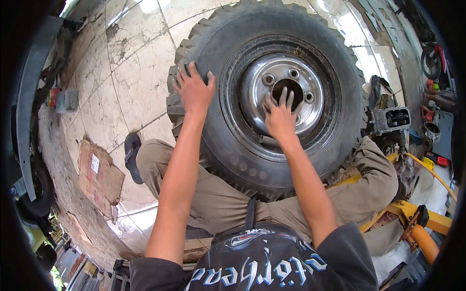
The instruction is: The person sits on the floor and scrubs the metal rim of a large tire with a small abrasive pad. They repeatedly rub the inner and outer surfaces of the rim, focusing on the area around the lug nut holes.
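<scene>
A large black tyre (204, 131) with a chunky tread lies flat on the floor between my bent legs. Mounted in it is a silver steel wheel rim (259, 99) with a round centre hole and several bolt holes around it. My left hand (194, 92) rests on the tyre's upper left shoulder, fingers spread, holding nothing. Over the near side of the centre hole reaches my right hand (281, 114), its fingers apart and touching the hub face around the hole. What lies inside the hole is too dark to make out.
Flattened cardboard (99, 174) lies on the cracked tiles at left, near a clear plastic container (67, 101). A metal engine part (391, 119) stands right of the tyre. Yellow jack-like equipment (412, 218) is by my right knee. A long metal beam (29, 111) runs along the far left.
</scene>
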The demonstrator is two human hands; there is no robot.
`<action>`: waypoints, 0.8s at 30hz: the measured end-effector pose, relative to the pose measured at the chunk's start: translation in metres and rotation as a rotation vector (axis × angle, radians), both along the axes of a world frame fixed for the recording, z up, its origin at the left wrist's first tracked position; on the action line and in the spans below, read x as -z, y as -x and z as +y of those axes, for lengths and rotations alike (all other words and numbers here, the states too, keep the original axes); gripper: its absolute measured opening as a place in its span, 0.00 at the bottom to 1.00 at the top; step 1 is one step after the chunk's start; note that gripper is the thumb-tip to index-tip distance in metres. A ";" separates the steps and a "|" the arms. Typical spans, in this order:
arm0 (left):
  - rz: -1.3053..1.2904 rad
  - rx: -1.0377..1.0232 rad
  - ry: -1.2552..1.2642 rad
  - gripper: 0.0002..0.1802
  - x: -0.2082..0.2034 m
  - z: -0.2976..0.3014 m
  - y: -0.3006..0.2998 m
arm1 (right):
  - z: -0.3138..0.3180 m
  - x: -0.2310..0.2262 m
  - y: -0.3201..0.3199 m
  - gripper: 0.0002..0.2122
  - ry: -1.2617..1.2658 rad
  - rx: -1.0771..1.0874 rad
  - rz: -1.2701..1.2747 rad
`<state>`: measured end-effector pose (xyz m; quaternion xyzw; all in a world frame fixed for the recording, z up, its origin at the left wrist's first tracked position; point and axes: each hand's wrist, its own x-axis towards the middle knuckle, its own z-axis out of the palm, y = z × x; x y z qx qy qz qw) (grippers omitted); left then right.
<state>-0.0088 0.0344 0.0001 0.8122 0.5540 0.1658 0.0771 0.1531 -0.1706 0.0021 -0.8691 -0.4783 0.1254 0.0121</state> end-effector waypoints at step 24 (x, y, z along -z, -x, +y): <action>0.007 0.012 -0.047 0.36 0.005 0.001 -0.004 | -0.012 0.015 0.003 0.21 -0.112 0.124 0.082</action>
